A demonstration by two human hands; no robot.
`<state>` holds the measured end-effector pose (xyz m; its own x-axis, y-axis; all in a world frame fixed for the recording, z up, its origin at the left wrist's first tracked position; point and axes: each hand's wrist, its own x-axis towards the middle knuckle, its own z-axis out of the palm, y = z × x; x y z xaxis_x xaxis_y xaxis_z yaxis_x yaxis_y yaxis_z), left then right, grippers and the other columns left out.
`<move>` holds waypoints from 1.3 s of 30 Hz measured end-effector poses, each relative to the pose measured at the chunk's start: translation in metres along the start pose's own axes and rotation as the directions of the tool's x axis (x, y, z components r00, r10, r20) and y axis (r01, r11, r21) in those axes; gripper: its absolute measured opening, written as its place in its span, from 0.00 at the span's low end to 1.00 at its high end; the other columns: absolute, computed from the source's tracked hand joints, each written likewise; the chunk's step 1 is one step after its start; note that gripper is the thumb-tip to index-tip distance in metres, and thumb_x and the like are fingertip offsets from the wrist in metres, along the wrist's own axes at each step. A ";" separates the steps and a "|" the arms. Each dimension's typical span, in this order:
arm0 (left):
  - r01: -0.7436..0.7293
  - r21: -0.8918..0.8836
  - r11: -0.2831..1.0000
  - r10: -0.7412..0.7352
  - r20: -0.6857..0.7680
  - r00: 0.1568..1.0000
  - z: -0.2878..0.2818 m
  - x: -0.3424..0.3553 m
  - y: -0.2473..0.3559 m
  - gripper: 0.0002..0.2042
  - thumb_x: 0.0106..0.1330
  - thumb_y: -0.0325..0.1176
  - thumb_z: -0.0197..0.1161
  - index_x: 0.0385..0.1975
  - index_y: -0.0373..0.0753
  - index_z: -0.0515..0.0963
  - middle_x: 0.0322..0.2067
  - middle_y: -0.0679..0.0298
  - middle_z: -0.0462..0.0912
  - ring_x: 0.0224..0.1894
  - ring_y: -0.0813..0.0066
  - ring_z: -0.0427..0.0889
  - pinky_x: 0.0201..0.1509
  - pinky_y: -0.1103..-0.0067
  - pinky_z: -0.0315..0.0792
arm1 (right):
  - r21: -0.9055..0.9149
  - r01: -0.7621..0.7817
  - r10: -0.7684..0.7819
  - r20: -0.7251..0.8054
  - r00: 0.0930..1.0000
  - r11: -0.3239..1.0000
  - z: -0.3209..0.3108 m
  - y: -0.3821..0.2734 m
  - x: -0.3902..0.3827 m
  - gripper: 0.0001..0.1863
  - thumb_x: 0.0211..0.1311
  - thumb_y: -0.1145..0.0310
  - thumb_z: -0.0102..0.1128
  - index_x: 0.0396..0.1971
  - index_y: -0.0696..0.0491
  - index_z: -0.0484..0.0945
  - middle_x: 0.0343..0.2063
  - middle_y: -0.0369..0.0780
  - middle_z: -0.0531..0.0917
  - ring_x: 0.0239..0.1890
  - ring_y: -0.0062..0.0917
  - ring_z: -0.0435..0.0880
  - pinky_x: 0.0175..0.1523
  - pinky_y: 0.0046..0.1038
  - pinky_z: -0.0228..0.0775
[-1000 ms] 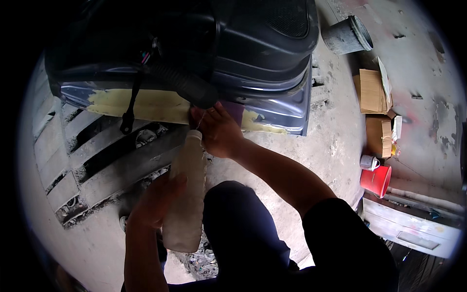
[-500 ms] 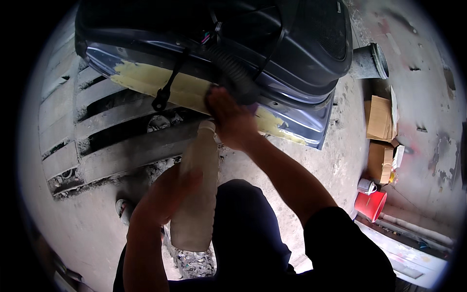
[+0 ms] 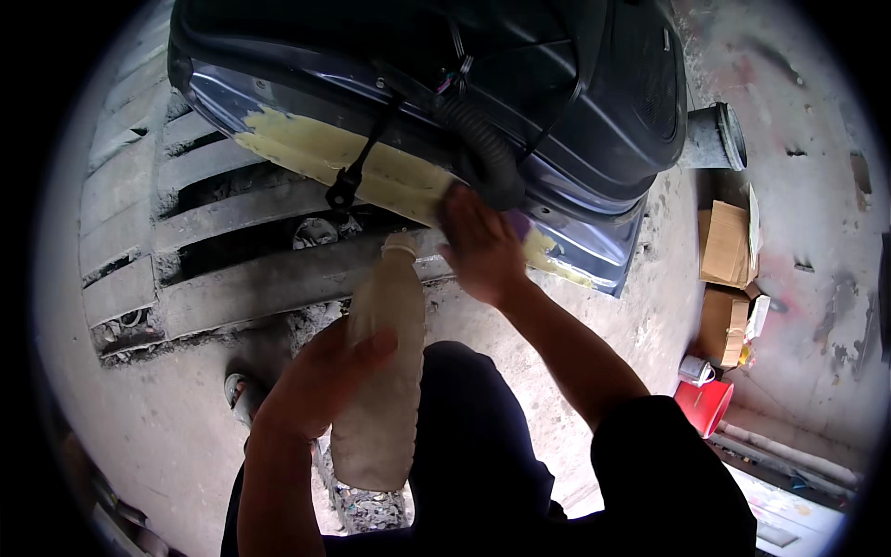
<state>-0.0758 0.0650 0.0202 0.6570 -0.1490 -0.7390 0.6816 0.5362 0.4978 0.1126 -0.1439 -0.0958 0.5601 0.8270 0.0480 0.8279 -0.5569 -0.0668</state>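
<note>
My left hand is wrapped round a cloudy white plastic bottle, which stands roughly upright with its neck toward the panel. Ahead is a dark blue-grey car door, its lower edge facing me, with a long patch of pale yellow filler along it. My right hand lies over the right part of that patch, pressing a purple sanding pad against it. Most of the pad is hidden under my fingers. A black ribbed hose hangs just beyond the right fingers, and a black strap crosses the filler farther left.
The door rests above a dusty wooden pallet on the left. On the right stand a grey bucket, open cardboard boxes, a small white pail and a red bucket. Concrete floor lies around.
My right hand has slid slightly right along the filler with the pad. The view has shifted a little, so the door sits farther right and lower. My left hand keeps holding the bottle.
</note>
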 end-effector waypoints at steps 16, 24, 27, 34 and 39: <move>-0.059 -0.050 0.997 0.063 0.071 0.996 0.005 0.002 0.000 0.31 0.66 0.49 0.64 0.59 0.29 0.67 0.44 0.59 0.81 0.44 0.75 0.81 0.49 0.76 0.76 | -0.044 0.071 -0.068 0.068 0.995 0.997 -0.004 0.007 0.002 0.35 0.64 0.49 0.53 0.66 0.54 0.65 0.68 0.46 0.62 0.74 0.38 0.53 0.74 0.40 0.49; -0.007 -0.062 0.998 0.005 -0.021 1.000 -0.002 0.007 0.003 0.30 0.68 0.47 0.62 0.59 0.28 0.67 0.41 0.58 0.81 0.41 0.74 0.82 0.48 0.76 0.76 | 0.061 0.091 -0.084 -0.105 0.991 0.994 0.017 -0.033 0.058 0.34 0.61 0.51 0.57 0.63 0.56 0.69 0.66 0.46 0.67 0.71 0.40 0.59 0.74 0.40 0.49; -0.028 -0.087 0.996 0.029 0.019 0.999 -0.009 0.002 0.001 0.30 0.68 0.47 0.62 0.59 0.28 0.67 0.42 0.58 0.81 0.41 0.75 0.82 0.48 0.76 0.76 | 0.045 0.031 -0.030 -0.007 1.000 0.999 0.004 -0.003 0.014 0.34 0.62 0.50 0.55 0.63 0.57 0.68 0.64 0.46 0.69 0.71 0.39 0.59 0.74 0.40 0.47; -0.031 -0.081 0.996 0.032 0.020 0.999 -0.002 0.009 0.002 0.30 0.68 0.47 0.63 0.60 0.28 0.67 0.42 0.59 0.81 0.42 0.75 0.81 0.48 0.76 0.76 | 0.078 0.135 -0.125 -0.126 0.984 0.988 0.028 -0.053 0.109 0.33 0.58 0.55 0.61 0.61 0.57 0.70 0.63 0.45 0.70 0.70 0.37 0.63 0.72 0.41 0.52; -0.029 -0.097 0.995 0.029 -0.002 1.000 -0.016 0.000 -0.007 0.29 0.68 0.46 0.62 0.59 0.28 0.68 0.42 0.60 0.81 0.42 0.75 0.81 0.47 0.77 0.77 | -0.028 0.095 -0.097 -0.066 0.993 0.995 0.009 -0.015 0.037 0.34 0.61 0.51 0.57 0.61 0.60 0.70 0.65 0.46 0.69 0.72 0.40 0.57 0.74 0.40 0.47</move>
<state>-0.0859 0.0740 0.0094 0.6759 -0.1313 -0.7252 0.6275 0.6185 0.4729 0.1208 -0.1042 -0.1022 0.4783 0.8700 0.1195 0.8778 -0.4778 -0.0342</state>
